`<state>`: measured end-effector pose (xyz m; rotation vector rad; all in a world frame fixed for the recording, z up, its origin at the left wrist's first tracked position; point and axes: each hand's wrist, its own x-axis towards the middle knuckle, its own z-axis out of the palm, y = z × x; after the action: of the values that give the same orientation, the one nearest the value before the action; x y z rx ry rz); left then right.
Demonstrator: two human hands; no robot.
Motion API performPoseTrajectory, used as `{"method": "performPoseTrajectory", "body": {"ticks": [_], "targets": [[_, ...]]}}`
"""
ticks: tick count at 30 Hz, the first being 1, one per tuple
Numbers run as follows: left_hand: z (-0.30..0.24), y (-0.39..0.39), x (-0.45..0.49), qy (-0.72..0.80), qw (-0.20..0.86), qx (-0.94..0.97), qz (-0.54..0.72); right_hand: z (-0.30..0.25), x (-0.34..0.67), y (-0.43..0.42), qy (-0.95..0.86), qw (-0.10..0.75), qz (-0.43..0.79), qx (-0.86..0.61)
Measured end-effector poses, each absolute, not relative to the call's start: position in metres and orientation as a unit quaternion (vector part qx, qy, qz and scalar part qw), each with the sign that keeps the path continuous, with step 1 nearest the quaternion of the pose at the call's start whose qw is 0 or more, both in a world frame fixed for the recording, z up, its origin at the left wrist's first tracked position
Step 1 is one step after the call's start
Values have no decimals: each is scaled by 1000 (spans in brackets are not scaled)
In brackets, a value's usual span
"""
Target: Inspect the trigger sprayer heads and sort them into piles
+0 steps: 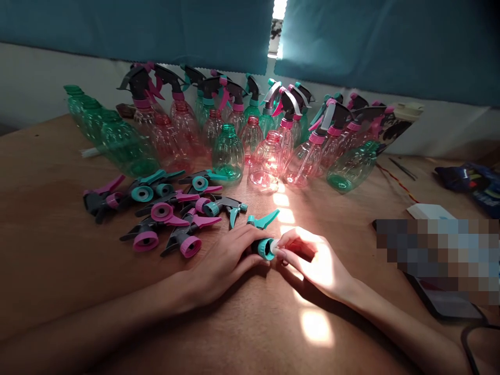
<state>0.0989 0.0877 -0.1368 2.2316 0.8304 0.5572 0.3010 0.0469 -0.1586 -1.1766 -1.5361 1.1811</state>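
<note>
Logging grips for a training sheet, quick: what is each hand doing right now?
Left hand: closed, holding a teal-collared spray head.
Right hand: closed, pinching that spray head's white end.

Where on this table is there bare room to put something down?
Bare table lies left of the spray heads, and between the sideways green bottle and the person's right hand. Crowded among the other bottles and spray heads.

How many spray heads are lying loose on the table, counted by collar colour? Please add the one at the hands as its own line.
Pink-collared spray heads: 5
Teal-collared spray heads: 4
Teal spray head between left hand and right hand: 1
Total: 10 (the pile overlaps)
</note>
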Motion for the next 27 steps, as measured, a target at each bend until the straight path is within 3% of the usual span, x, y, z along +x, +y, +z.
{"method": "performPoseTrajectory", "body": {"ticks": [4,9,17,27], "targets": [[-138,87,98,323,334,854,233,-163,302,52,-479,518,516,-485],[-138,86,98,323,325,855,243,-158,309,57,-446,484,539,-526],[-136,84,101,346,350,835,244,-152,294,46,-377,518,585,-498],[-136,84,102,348,363,832,235,-140,301,42,-437,490,555,-511]]}}
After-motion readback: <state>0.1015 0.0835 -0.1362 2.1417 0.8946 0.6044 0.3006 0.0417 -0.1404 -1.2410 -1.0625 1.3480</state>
